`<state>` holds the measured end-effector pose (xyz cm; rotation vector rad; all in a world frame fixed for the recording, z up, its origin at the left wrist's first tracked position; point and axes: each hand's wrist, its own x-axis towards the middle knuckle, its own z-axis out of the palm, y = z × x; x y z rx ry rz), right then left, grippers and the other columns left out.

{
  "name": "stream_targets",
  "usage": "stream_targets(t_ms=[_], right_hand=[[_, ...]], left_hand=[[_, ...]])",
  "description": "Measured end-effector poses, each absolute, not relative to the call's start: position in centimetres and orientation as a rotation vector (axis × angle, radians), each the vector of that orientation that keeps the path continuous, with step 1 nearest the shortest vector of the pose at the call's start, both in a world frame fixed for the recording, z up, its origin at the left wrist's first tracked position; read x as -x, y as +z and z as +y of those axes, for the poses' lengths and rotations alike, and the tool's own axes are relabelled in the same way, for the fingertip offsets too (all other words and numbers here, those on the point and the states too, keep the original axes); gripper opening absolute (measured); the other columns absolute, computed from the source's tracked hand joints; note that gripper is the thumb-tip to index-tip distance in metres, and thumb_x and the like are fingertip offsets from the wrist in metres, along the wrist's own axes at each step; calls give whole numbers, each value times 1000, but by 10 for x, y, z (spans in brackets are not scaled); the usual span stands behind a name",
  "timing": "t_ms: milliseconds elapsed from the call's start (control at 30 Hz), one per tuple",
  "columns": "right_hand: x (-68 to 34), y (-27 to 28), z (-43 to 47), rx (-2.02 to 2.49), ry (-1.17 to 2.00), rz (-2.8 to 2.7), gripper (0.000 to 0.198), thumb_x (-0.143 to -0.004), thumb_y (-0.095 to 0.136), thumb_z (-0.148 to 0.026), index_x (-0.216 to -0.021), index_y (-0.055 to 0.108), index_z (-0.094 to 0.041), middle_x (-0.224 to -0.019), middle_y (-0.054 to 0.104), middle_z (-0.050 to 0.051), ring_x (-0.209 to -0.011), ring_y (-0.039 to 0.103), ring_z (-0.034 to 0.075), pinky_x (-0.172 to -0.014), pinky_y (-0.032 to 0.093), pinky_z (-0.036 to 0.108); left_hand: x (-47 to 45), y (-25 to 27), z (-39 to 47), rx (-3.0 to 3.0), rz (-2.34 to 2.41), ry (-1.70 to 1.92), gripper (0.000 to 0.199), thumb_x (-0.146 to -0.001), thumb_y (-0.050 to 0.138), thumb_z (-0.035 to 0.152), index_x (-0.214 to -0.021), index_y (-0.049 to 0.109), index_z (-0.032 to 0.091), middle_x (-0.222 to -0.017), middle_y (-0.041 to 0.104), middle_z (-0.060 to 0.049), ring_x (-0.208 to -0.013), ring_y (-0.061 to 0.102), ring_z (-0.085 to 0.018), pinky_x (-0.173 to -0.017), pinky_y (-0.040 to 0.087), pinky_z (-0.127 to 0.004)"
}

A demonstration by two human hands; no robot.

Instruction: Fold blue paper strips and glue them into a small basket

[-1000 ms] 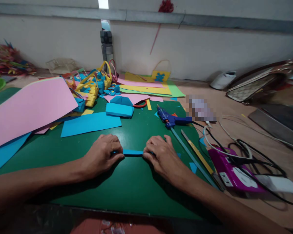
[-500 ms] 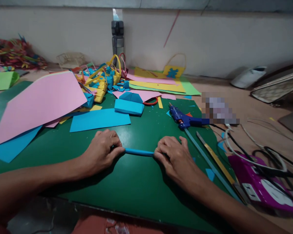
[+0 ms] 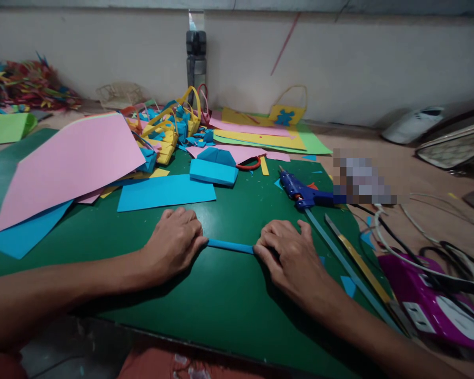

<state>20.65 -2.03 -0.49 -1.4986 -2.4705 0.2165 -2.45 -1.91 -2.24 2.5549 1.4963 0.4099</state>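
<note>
A narrow folded strip of blue paper (image 3: 231, 246) stretches between my hands, low over the green mat (image 3: 205, 300). My left hand (image 3: 177, 239) pinches its left end, and my right hand (image 3: 286, 247) grips the right end with the thumb and fingers closed. Both ends are hidden under my fingers. Just beyond my hands lie a flat blue paper sheet (image 3: 166, 193) and a folded blue paper piece (image 3: 213, 172). To the right of my right hand are a blue glue gun (image 3: 304, 195) and a yellow-handled cutter (image 3: 359, 263).
Pink paper (image 3: 75, 163) covers the mat's left side. Small yellow and blue paper baskets (image 3: 168, 137) are heaped behind it. A purple power strip (image 3: 422, 300) with tangled cables sits at the right. A small yellow paper bag (image 3: 286, 115) leans against the wall.
The whole view has shifted slightly, so things appear a little further right. Both hands still hold the blue strip, which looks slightly flatter.
</note>
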Motion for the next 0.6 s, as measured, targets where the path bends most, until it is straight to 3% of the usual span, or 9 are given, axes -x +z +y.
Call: stream_targets(t_ms=[600], right_hand=[[-205,-8,-22,1477,83,-2498,22,-85,41,-19,-64,48,-19,-78,56,5,-78,50,20,-81,29,43]], left_hand=[[19,-20,-13,-2661,1529,347,20,-85,46,23,-68,53,16,-72,54,-4,-73,48,-20,-68,30,-35]])
